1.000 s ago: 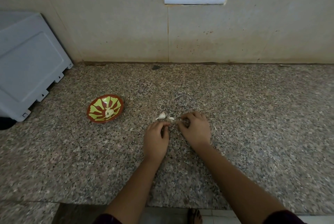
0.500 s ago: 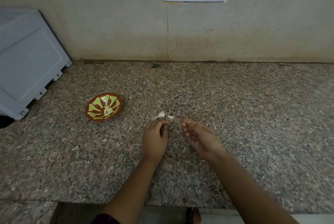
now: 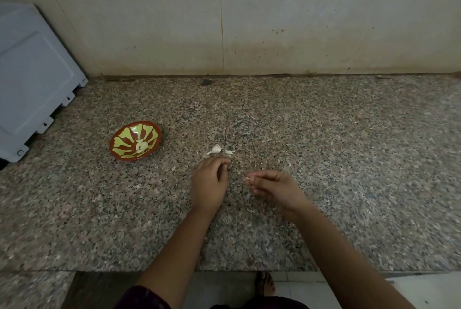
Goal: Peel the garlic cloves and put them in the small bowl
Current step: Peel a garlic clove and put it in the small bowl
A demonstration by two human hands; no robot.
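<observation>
Garlic peeling is laid out on a speckled granite counter (image 3: 324,134), the widest thing in view and the work surface. A grey appliance (image 3: 32,79) stands at its left end, well apart from the work. The small bowl (image 3: 119,142), red with yellow-green petals, sits to the person's left, seemingly placed within easy reach for dropping in finished pieces. It already holds peeled cloves (image 3: 141,147) at its centre. The left hand (image 3: 209,181) rests knuckles-up on the counter with fingers curled under and thumb against the forefinger; whether anything sits inside that curl cannot be told. The right hand (image 3: 274,186) hovers just beside it, palm turned inward, fingertips pinched on a white scrap (image 3: 246,179), which is probably pulled skin, judging by how thin it looks. Just beyond the left hand lies an unpeeled clove (image 3: 215,149), close enough to be the likely next one, with a loose flake of skin (image 3: 229,152) beside it.
</observation>
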